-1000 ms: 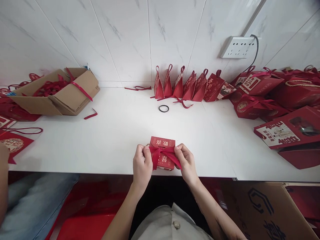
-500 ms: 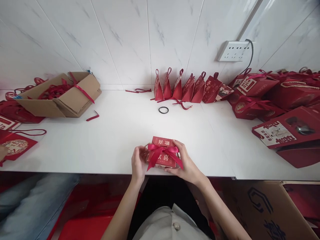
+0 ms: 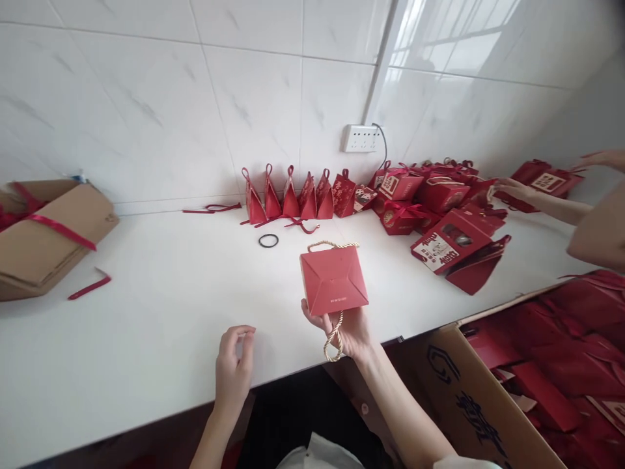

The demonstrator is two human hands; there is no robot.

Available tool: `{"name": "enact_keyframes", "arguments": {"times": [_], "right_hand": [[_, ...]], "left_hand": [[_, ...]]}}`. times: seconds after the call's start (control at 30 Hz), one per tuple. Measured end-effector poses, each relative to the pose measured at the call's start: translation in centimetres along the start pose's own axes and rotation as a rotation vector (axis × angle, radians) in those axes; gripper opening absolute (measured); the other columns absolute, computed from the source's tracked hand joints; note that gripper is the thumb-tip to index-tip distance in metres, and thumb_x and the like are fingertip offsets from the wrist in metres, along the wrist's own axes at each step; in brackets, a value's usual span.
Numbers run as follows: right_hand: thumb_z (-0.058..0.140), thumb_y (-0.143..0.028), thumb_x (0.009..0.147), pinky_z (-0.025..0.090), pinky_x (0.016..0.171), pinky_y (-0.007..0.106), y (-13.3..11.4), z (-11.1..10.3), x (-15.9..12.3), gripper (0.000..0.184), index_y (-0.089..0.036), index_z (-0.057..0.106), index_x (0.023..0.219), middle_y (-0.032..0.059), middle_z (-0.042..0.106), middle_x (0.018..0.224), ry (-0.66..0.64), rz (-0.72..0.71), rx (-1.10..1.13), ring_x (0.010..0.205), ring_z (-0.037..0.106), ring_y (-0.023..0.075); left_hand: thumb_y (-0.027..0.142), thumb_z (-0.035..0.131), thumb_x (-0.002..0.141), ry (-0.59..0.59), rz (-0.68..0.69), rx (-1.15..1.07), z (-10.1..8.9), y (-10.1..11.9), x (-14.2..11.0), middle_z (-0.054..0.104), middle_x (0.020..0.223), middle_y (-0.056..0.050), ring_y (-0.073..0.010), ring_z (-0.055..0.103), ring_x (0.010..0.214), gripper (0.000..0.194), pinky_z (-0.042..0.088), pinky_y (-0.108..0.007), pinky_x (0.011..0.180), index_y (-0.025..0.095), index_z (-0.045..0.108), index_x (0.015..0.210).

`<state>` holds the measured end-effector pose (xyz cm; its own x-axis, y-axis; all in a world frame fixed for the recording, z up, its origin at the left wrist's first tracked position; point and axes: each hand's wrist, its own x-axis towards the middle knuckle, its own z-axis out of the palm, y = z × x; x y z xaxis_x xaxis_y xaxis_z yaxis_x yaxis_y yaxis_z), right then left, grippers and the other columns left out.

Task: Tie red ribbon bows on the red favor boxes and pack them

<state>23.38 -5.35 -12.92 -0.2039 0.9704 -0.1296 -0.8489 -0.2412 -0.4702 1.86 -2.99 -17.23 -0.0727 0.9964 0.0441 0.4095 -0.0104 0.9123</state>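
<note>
My right hand (image 3: 355,332) supports a red gift box (image 3: 336,281) from below, its fingers closed round the near side. The folded, plain red face of the box is turned toward me. Twisted gold rope handles (image 3: 334,345) stick out, one looping down over the wrist and one at the far edge. Any bow on the box is hidden from this side. My left hand (image 3: 235,361) rests apart from the box near the table's front edge. Its fingers are loosely bent, with a gap between thumb and forefinger, and nothing is in it.
Red triangular boxes (image 3: 307,203) line the wall beside a black ring (image 3: 268,241). Many finished-looking red boxes (image 3: 398,185) pile up at right, where another person's arms (image 3: 551,198) reach in. Cardboard boxes stand at left (image 3: 63,231) and below right (image 3: 439,391).
The view has swung right. My left hand has let go of the box. My right hand has lifted and turned it, so the bow is out of sight.
</note>
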Motion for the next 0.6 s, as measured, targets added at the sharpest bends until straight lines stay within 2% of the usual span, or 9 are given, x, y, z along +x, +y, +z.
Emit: {"name": "enact_keyframes", "arguments": {"times": [0.17,0.23,0.3,0.37,0.43,0.5,0.6], "right_hand": [[0.059,-0.057,0.077,0.059,0.065,0.027,-0.3,-0.5,-1.3,0.043,-0.021,0.054,0.101,0.0081,0.062,0.110,0.024,-0.020,0.008,0.107,0.057,0.0207],[0.055,-0.062,0.078,0.059,0.067,0.033,-0.3,-0.7,-1.9,0.049,-0.021,0.053,0.103,0.0095,0.062,0.110,0.040,-0.027,-0.004,0.105,0.058,0.0226],[0.052,-0.065,0.078,0.058,0.070,0.039,-0.3,-0.8,-2.4,0.052,-0.020,0.054,0.104,0.0101,0.063,0.107,0.069,-0.043,-0.028,0.103,0.059,0.0241],[0.051,-0.066,0.079,0.057,0.071,0.041,-0.2,-0.8,-2.8,0.052,-0.020,0.055,0.103,0.0096,0.065,0.101,0.105,-0.058,-0.052,0.099,0.061,0.0244],[0.050,-0.065,0.079,0.057,0.071,0.039,0.0,-0.6,-3.1,0.051,-0.020,0.057,0.101,0.0085,0.067,0.096,0.125,-0.063,-0.071,0.096,0.062,0.0232],[0.050,-0.064,0.080,0.056,0.070,0.036,0.1,-0.4,-3.3,0.050,-0.020,0.059,0.100,0.0073,0.067,0.092,0.125,-0.059,-0.076,0.092,0.063,0.0216],[0.051,-0.064,0.079,0.056,0.067,0.035,0.2,-0.1,-3.6,0.050,-0.019,0.059,0.100,0.0061,0.068,0.089,0.128,-0.034,-0.059,0.088,0.064,0.0210]], "left_hand": [[0.048,0.047,0.083,-0.101,0.130,0.125,0.3,-0.9,0.5,0.063,0.098,-0.009,-0.0259,0.058,0.093,0.029,0.045,-0.027,0.052,0.022,0.061,0.087],[0.042,0.046,0.087,-0.078,0.244,0.149,0.6,-0.6,0.5,0.063,0.098,-0.008,-0.0242,0.060,0.091,0.024,0.047,-0.028,0.053,0.022,0.060,0.091],[0.030,0.046,0.089,-0.015,0.509,0.154,1.2,0.9,0.1,0.062,0.103,-0.008,-0.0230,0.059,0.097,0.020,0.052,-0.031,0.068,0.022,0.057,0.102],[0.018,0.048,0.086,0.025,0.881,0.168,2.0,3.7,-0.6,0.058,0.112,-0.009,-0.0243,0.054,0.112,0.031,0.048,-0.037,0.090,0.022,0.053,0.116],[0.015,0.052,0.083,0.017,1.157,0.206,2.8,7.2,-1.1,0.052,0.124,-0.011,-0.0272,0.045,0.124,0.043,0.042,-0.039,0.099,0.023,0.049,0.126],[0.019,0.054,0.085,0.018,1.162,0.229,3.5,10.5,-1.0,0.049,0.129,-0.012,-0.0273,0.043,0.126,0.047,0.039,-0.041,0.102,0.022,0.043,0.131],[0.032,0.054,0.088,-0.038,1.000,0.196,3.9,13.9,-0.1,0.054,0.121,-0.011,-0.0246,0.050,0.117,0.039,0.041,-0.040,0.100,0.021,0.048,0.124]]}}
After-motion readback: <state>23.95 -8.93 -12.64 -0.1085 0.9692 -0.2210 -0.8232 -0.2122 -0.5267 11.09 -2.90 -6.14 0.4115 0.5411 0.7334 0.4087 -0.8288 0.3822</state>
